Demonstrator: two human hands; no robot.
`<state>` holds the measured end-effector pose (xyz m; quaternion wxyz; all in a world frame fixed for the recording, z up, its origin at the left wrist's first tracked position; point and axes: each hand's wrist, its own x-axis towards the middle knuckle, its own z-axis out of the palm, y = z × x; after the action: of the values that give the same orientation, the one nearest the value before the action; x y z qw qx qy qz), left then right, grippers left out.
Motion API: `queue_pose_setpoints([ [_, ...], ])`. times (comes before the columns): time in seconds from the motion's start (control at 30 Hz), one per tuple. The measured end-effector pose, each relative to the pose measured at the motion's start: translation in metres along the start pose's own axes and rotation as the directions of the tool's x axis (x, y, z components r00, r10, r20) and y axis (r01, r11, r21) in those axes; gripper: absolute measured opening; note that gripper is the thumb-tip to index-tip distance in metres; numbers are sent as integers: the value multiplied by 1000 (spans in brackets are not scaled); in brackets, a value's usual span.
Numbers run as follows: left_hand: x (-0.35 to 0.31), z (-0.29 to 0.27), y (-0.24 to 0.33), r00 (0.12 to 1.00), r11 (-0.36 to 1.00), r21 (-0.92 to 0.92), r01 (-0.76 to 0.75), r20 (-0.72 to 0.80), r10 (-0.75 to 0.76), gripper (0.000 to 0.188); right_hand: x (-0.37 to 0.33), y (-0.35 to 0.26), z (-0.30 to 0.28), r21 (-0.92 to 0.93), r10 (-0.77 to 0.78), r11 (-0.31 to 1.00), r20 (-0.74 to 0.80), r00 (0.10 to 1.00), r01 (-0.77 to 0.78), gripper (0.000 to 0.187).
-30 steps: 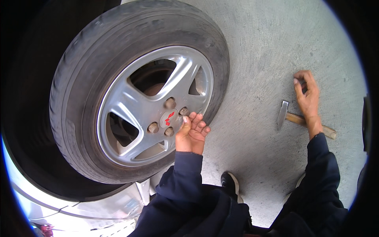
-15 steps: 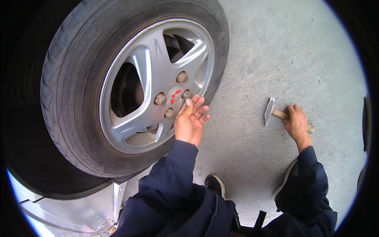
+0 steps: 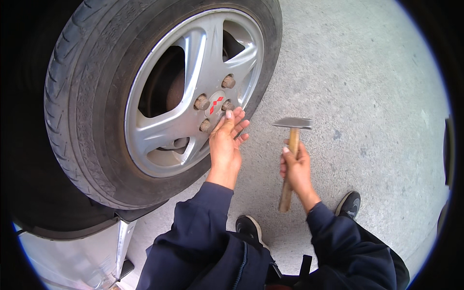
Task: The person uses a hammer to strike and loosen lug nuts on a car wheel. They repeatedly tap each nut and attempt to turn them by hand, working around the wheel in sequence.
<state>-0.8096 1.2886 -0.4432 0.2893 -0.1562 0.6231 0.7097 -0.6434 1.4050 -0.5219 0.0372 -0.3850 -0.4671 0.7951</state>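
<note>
A car wheel (image 3: 92,121) with a silver spoked rim (image 3: 198,77) stands at the left. Several rusty lug nuts (image 3: 202,102) ring its round centre cap (image 3: 215,105), which bears a red emblem. My left hand (image 3: 228,140) is raised in front of the rim, palm up and fingers apart. Its thumb and forefinger tips are close below the right-hand lug nut (image 3: 227,105); whether they touch it I cannot tell. My right hand (image 3: 296,169) is wrapped round the wooden handle of a hammer (image 3: 293,123), held upright with its wedge-shaped metal head at the top, to the right of the wheel.
Grey concrete ground (image 3: 367,96) stretches out to the right. Silver bodywork (image 3: 77,256) lies at the lower left, below the dark wheel arch. My dark shoes, left (image 3: 249,227) and right (image 3: 349,205), stand at the lower middle.
My right hand has brought the hammer left toward the wheel and turned its handle upright. My left hand stays by the same lug nut, while the view has shifted slightly.
</note>
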Motion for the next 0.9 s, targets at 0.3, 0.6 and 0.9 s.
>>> queue_pose_setpoints([
  [0.3,-1,4,-1,999,999,43,-25,-24,26,54,-9,-20,69,278,-37,960,36,999,26,22],
  [0.6,-3,4,4,1000,998,66,-6,-30,8,57,-11,-11,120,232,-259,936,-62,964,266,28],
  [0.9,0,5,1,998,1000,15,-19,-64,20,56,3,-8,128,58,-376,924,-53,925,379,20],
])
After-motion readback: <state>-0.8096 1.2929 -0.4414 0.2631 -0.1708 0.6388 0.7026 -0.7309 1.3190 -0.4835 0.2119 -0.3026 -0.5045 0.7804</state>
